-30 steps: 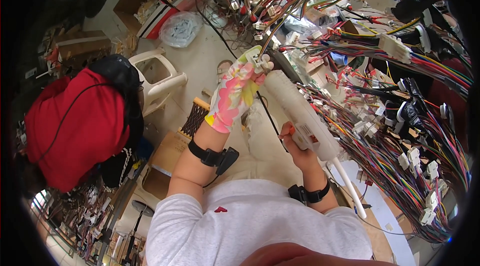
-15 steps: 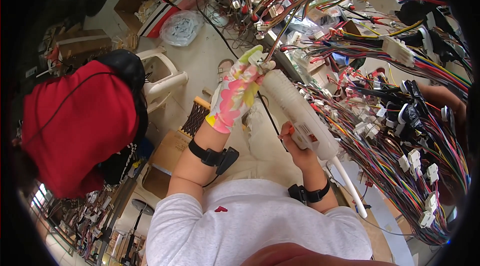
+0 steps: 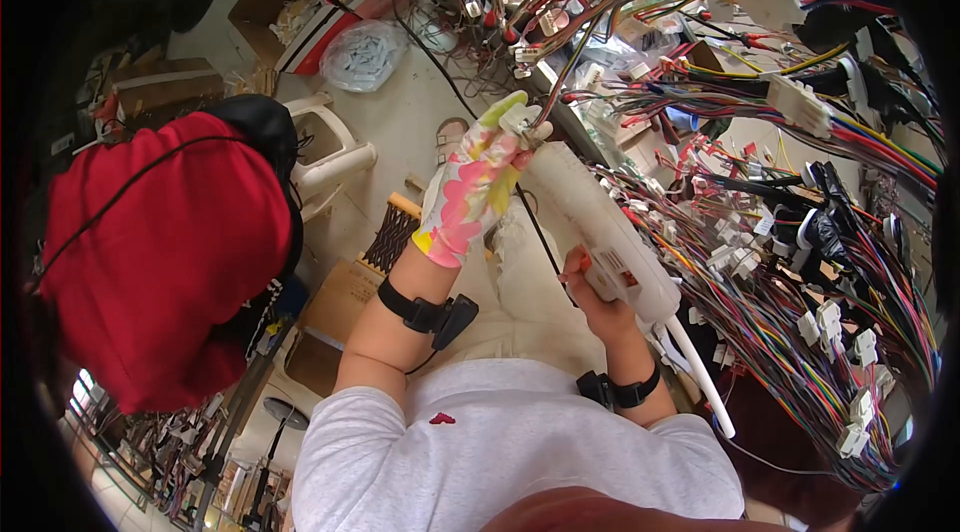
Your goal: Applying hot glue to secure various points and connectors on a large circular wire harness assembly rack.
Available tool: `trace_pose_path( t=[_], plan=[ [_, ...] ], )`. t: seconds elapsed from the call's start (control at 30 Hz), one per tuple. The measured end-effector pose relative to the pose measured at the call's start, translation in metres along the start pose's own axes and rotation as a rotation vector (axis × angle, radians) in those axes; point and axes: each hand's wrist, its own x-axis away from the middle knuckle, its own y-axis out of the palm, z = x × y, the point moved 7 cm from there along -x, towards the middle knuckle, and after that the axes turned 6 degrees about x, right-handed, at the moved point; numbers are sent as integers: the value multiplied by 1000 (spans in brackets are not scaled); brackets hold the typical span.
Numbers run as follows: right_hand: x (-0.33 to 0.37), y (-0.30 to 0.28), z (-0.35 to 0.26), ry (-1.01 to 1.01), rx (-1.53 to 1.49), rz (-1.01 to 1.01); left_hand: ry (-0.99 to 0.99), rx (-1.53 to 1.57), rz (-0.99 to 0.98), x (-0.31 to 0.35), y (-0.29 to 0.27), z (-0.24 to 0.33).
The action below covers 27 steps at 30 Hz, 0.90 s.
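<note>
My left hand (image 3: 492, 154), in a floral pink, yellow and white glove, is closed round a white connector (image 3: 520, 120) with wires running from it toward the bench. Beside it lies the ribbed end of a long, translucent white handheld tool (image 3: 590, 202). Fingers of my right hand (image 3: 598, 294) are curled against the tool's lower part, close to an orange-red piece. From the tool's near end comes a thick white cord (image 3: 700, 377). A thin black cable (image 3: 540, 237) runs down between my hands; whether my right fingers touch it I cannot tell.
Dense bundles of coloured wires with white connectors (image 3: 795, 102) crowd the right side. At left a person in a red top (image 3: 165, 262) sits near a white plastic chair (image 3: 335, 157). A bag of grey parts (image 3: 362, 54) and cardboard boxes (image 3: 165, 92) stand on the floor.
The person in red has shifted slightly right and down. An arm at the far right has left view, and a dark red shape now shows at lower right. My hands are nearly still.
</note>
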Motion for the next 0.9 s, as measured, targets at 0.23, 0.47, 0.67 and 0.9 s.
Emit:
trace_pose_path(
  t=[0.23, 0.47, 0.67, 0.9],
  plan=[
    [1, -1, 3, -10, 76, -46, 3, -14, -22, 2, 7, 2],
    [3, 1, -3, 7, 12, -36, 5, 28, 14, 2, 4, 1],
    [2, 1, 0, 12, 17, -39, 0, -8, 34, 2, 4, 2],
    [3, 0, 2, -16, 65, -59, 41, 80, 16, -3, -7, -3]
  ],
)
